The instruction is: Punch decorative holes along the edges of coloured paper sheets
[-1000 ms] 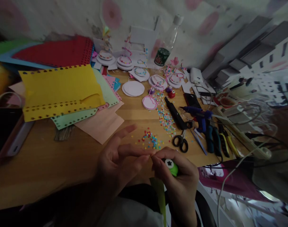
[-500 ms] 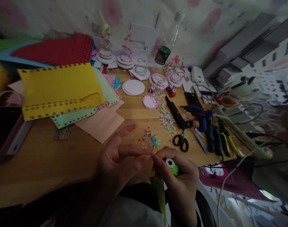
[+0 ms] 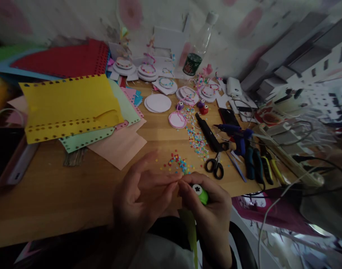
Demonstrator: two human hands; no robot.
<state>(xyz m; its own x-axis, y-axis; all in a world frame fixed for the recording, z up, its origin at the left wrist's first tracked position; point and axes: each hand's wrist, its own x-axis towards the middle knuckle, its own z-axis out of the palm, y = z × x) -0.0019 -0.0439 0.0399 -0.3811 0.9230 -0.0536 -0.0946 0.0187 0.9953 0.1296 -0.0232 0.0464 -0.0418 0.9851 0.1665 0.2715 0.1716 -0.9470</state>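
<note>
My right hand [image 3: 207, 209] is wrapped round a small green paper punch [image 3: 201, 194] with a white, flower-marked face. Its thumb and index fingertips also pinch together, meeting the fingertips of my left hand [image 3: 148, 194]. The left thumb and index finger press together there, and whatever lies between them is too small to make out. A strip of yellow-green paper [image 3: 190, 231] hangs below the right hand. Just beyond the fingertips, tiny colored paper pieces [image 3: 179, 162] lie scattered on the wooden table [image 3: 83, 201].
Black-handled scissors [image 3: 215, 167], a blue glue gun [image 3: 235, 130] and several pliers [image 3: 249, 160] lie on the right. Punched yellow paper [image 3: 72, 102] covers other sheets on the left. White discs [image 3: 158, 103], small punches [image 3: 203, 109] and a bottle [image 3: 200, 48] stand farther back.
My right hand and the punch have shifted slightly left. My left fingertips have drawn closer together against the right ones, and the thin bit seen between the hands is now hidden.
</note>
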